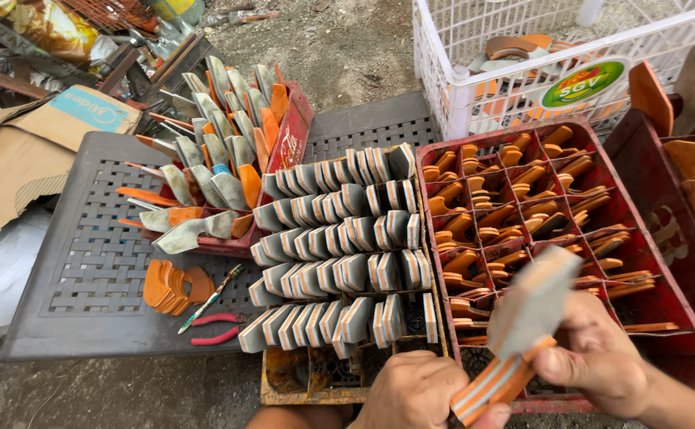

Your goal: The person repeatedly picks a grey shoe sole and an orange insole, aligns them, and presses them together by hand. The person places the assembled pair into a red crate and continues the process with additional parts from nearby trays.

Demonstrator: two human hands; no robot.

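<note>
Both hands grip one layered orange-and-grey wedge (514,338) above the red crate (665,262): left hand (415,391) clenched at its lower end, right hand (598,357) pinching the middle. It looks light, stiff, best held by its edges.

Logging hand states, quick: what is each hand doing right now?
Left hand: closed around the lower end of the orange-and-grey layered piece.
Right hand: closed on the same piece, with a blurred grey wedge-shaped piece above it.
</note>
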